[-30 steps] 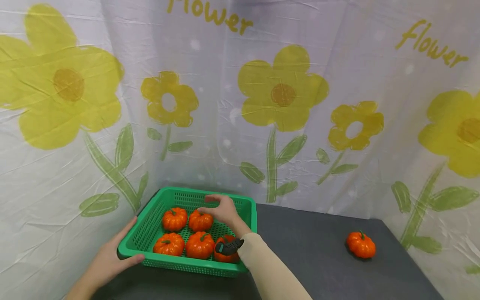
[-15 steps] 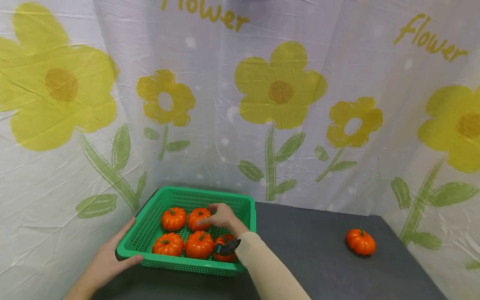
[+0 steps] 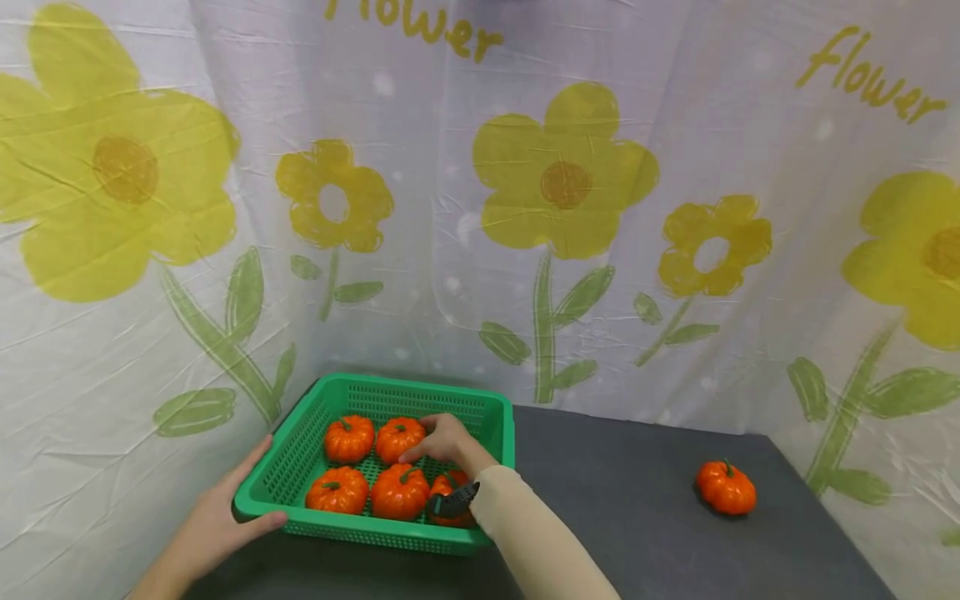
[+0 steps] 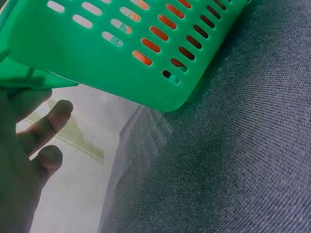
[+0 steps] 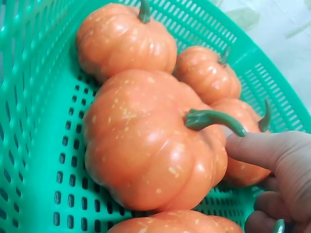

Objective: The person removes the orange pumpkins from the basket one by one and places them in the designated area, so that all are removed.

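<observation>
A green plastic basket (image 3: 352, 520) holds several shiny orange toy pumpkins with green stems. My right hand (image 3: 450, 439) reaches inside it and grips the back right pumpkin (image 3: 396, 437), thumb on the near side and fingers on the far side. In the right wrist view the thumb (image 5: 262, 148) lies against that pumpkin, behind a larger front pumpkin (image 5: 150, 141). My left hand (image 3: 212, 518) holds the basket's front left corner, thumb along the front rim. In the left wrist view its fingers (image 4: 46, 127) are bent below the rim.
One more pumpkin (image 3: 726, 487) lies alone on the dark grey table (image 3: 600, 492), far to the right. A white curtain (image 3: 442, 292) painted with yellow flowers hangs close behind the basket and along the left side.
My right hand has come down from above the back right pumpkin to its right side, and the fingers have closed in on it. The left hand has stayed at the basket's corner.
</observation>
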Tool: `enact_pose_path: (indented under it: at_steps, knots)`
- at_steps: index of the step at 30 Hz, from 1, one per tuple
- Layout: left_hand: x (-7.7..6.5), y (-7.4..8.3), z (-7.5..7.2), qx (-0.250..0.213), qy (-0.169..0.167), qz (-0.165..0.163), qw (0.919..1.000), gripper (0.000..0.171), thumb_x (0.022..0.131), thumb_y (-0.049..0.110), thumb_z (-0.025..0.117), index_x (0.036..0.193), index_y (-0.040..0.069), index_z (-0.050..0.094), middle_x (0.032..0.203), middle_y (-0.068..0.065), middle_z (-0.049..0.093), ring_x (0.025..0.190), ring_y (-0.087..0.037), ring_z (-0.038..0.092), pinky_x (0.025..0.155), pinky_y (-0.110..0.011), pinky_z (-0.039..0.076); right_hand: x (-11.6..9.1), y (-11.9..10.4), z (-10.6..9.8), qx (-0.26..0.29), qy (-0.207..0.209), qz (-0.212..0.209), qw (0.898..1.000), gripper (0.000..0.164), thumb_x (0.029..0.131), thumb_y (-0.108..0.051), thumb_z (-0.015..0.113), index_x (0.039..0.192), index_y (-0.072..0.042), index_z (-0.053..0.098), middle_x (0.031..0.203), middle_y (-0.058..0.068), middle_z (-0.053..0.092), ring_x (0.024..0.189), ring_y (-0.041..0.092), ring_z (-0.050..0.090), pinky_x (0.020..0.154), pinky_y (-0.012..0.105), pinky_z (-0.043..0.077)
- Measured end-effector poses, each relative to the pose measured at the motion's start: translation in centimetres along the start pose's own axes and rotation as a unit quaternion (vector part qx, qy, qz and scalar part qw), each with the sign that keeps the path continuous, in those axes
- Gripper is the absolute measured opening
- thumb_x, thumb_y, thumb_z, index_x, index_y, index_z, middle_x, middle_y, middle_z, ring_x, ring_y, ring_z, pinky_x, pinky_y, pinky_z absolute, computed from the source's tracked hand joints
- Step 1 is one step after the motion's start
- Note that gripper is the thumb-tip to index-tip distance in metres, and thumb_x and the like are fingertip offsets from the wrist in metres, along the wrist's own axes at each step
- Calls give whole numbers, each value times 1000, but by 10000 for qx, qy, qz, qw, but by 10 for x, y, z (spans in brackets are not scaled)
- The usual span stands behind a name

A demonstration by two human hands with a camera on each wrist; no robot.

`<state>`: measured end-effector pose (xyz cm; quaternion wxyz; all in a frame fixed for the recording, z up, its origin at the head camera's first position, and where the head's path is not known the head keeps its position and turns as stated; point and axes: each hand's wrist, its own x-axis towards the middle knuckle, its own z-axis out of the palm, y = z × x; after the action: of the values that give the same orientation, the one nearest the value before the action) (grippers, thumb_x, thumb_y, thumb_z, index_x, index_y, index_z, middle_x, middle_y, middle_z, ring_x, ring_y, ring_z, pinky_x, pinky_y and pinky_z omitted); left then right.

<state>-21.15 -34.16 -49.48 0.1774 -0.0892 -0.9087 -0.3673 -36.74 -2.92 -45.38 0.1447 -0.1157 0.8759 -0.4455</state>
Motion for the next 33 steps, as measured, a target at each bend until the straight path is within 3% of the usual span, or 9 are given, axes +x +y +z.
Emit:
enact_pose_path:
  at_steps: [7, 12, 14, 21, 33]
  knots:
    - [0, 1, 0, -1, 32, 20, 10000, 112, 80, 26, 92, 170, 17, 25, 157, -38, 43, 131, -60, 51, 94, -74, 47, 1, 0, -1, 171, 103, 105, 9997, 69, 83, -16, 93, 144, -5, 64, 136, 14, 67, 115, 31, 67, 91, 45, 60]
    - [1, 1, 0, 153, 77, -5, 9999, 112, 80, 26, 92, 170, 20, 27, 158, -32, 46, 128, -54, 55, 90, -47, 53, 3, 2, 0, 170, 200, 41, 9996, 65, 83, -16, 93, 141, -5, 66, 131, 12, 70, 110, 29, 68, 89, 43, 61]
    - [1, 1, 0, 181, 67, -10, 9998, 111, 80, 27, 92, 170, 20, 27, 158, -31, 46, 128, -53, 55, 89, -44, 53, 3, 2, 1, 99, 159, 33, 9998, 67, 82, -17, 94, 142, -4, 65, 132, 12, 69, 113, 30, 67, 92, 44, 60]
    - [1, 0, -1, -27, 19, -19, 10000, 111, 82, 27, 90, 171, 19, 24, 159, -36, 41, 131, -59, 50, 93, -77, 46, 2, -3, 4, -231, 86, -85, 9997, 75, 82, -26, 94, 146, -3, 62, 142, 15, 64, 129, 36, 61, 104, 51, 55]
    - [0, 2, -2, -21, -67, -52, 10000, 112, 82, 27, 90, 171, 16, 23, 158, -38, 40, 129, -62, 51, 93, -77, 46, -1, -4, 4, -179, 310, -56, 9993, 76, 81, -28, 94, 145, -1, 62, 140, 15, 66, 125, 35, 63, 102, 50, 56]
